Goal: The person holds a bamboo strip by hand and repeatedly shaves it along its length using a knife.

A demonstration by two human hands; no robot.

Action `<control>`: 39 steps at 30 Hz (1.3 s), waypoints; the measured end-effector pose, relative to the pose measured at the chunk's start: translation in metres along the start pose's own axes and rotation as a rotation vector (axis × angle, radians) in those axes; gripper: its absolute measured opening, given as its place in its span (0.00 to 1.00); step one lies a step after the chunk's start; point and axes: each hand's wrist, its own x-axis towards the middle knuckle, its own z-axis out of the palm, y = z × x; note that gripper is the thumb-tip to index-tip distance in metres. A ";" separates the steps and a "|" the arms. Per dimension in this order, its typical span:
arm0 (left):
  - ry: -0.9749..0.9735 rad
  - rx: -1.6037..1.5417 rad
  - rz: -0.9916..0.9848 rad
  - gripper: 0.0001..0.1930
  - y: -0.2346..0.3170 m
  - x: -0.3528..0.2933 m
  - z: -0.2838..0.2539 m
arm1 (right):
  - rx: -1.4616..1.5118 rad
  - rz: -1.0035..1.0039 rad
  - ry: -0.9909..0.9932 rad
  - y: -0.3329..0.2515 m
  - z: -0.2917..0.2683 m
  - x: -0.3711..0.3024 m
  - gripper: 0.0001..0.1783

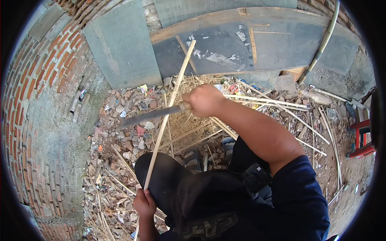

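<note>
My right hand (206, 101) is closed round the wooden handle of a machete (150, 115). The dark blade points left and crosses a long, pale bamboo strip (179, 77); whether it touches the strip, I cannot tell. The strip runs at a slant from the far middle down toward my body. Low on the left, my left hand (145, 203) grips its near part, fingers wrapped round it. Pale shavings (188, 132) lie on the ground beneath the blade. Sandalled feet (194, 160) show just beyond my dark clothing.
More bamboo strips (265, 99) lie to the right, others (122, 162) at the lower left. Rubble and litter (120, 108) cover the ground. A brick wall (44, 132) stands on the left, grey boards (217, 50) at the back. A red stool (360, 138) is at the far right.
</note>
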 end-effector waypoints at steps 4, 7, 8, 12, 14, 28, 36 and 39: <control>0.034 -0.012 0.041 0.17 -0.016 0.001 0.007 | -0.229 -0.267 0.027 -0.003 0.002 0.007 0.06; 0.027 -0.049 0.035 0.20 -0.012 -0.002 0.004 | -0.105 0.034 -0.070 0.033 -0.009 0.005 0.07; 0.034 -0.051 0.038 0.20 -0.008 0.001 0.004 | -0.068 0.143 -0.030 0.045 -0.007 0.003 0.09; 0.023 -0.025 0.050 0.20 -0.010 0.003 0.002 | -0.031 0.245 -0.017 0.038 -0.014 0.005 0.11; 0.028 -0.040 0.051 0.20 -0.011 0.002 0.004 | -0.014 0.226 -0.006 0.030 -0.017 0.003 0.11; 0.064 -0.037 0.062 0.17 -0.002 0.006 0.005 | 0.065 0.268 0.046 0.041 -0.014 0.005 0.11; 0.037 -0.071 0.038 0.18 -0.007 0.004 0.006 | -0.004 0.032 -0.025 0.015 -0.018 0.000 0.09; 0.044 -0.057 0.041 0.18 -0.012 0.003 0.008 | -0.151 -0.253 0.028 -0.009 -0.012 -0.002 0.04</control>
